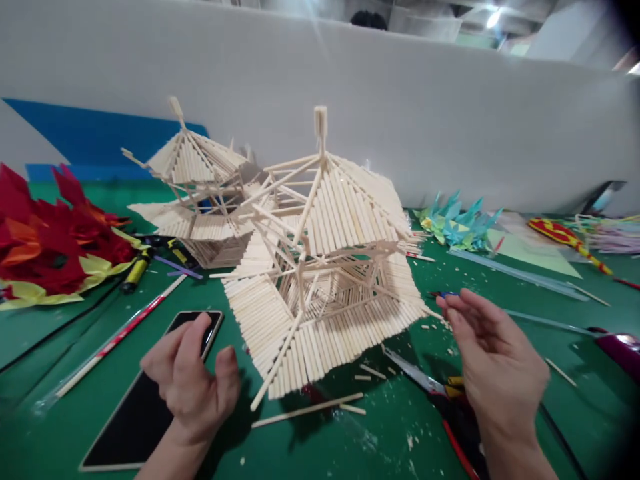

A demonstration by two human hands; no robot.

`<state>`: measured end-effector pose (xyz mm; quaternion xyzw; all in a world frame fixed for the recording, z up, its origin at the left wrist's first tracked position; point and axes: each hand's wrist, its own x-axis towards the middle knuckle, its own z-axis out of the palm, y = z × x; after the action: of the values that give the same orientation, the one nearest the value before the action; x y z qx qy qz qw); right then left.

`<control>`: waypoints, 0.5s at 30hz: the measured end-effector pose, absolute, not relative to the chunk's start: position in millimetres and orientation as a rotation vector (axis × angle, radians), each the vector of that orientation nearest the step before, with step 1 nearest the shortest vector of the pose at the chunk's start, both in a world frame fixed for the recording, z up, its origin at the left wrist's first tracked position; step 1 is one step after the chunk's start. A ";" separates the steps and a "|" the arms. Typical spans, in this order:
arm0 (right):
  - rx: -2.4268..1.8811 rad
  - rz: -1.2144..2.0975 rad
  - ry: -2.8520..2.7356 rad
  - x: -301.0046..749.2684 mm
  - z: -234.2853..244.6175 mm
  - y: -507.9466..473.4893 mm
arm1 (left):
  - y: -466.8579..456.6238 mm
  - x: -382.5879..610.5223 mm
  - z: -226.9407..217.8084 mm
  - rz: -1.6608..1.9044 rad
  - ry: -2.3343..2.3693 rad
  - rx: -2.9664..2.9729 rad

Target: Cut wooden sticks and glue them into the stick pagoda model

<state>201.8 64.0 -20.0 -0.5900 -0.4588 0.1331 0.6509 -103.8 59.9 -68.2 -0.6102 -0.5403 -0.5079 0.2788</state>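
Note:
A pavilion model built of thin wooden sticks (345, 207) stands in the middle, with two roof tiers and a post on top. Its upper roof has bare ribs on the left side. My left hand (193, 380) hovers over a dark phone (145, 407), fingers loosely bent, thumb apart, holding nothing. By the model's right lower corner is my right hand (493, 367), thumb and forefinger brought together near a jutting corner stick. Whether anything is pinched there I cannot make out. Under that hand lie red-and-black-handled scissors (415, 370). Loose sticks (307, 410) rest in front of the model.
A second stick pavilion (195, 180) stands behind at left. Red folded-paper work (50, 240) sits at far left, blue-green paper work (457, 220) at back right. A purple glue gun (620, 350) lies at the right edge. Clear glue sticks (520, 273) and wood scraps dot the green table.

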 end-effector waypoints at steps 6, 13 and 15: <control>-1.538 0.486 -1.410 197.4 -45.5 26.0 | 62.2 -100.4 -66.3 -1.369 -1.432 -1.618; -1.568 0.371 -1.618 197.6 -60.2 15.8 | 61.5 -98.1 -63.5 -1.314 -1.483 -1.680; -1.522 0.373 -1.769 193.0 -64.0 15.9 | 62.6 -98.9 -63.9 -1.316 -1.482 -1.690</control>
<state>193.0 15.9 -64.0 -0.5958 -0.6927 0.1461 0.3793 -98.9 62.6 -63.9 -0.6257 -0.5486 -0.4870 0.2652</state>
